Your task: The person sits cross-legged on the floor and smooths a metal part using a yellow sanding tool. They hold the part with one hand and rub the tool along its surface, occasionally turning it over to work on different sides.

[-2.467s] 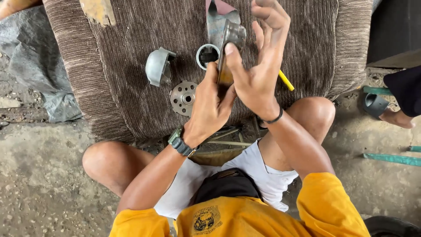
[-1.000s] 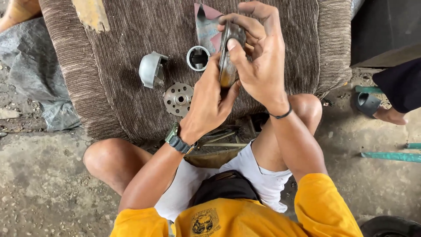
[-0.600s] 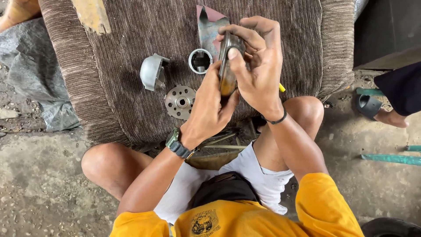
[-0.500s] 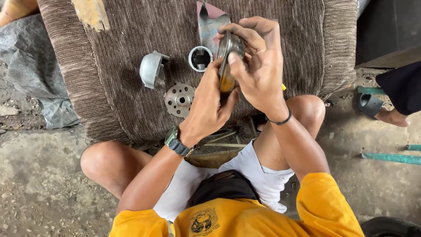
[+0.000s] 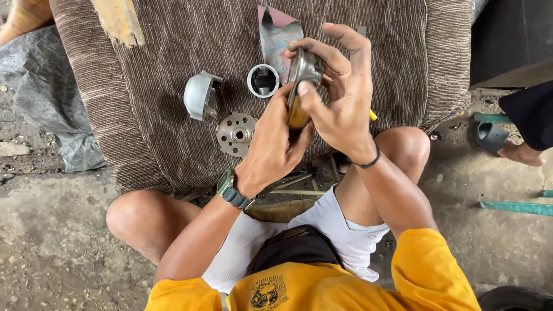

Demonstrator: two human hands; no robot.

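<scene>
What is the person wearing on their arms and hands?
Both hands are bare, no gloves. The left hand has a dark green wristwatch with a chunky strap on its wrist. The right hand has a thin black band round its wrist. Yellow short sleeves cover only the shoulders.

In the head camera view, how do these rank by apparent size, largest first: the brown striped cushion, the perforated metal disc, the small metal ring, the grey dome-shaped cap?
1. Brown striped cushion, by far the largest.
2. Perforated metal disc and grey dome-shaped cap: these look about alike, so I do not rank them.
3. Small metal ring, the smallest.
</scene>
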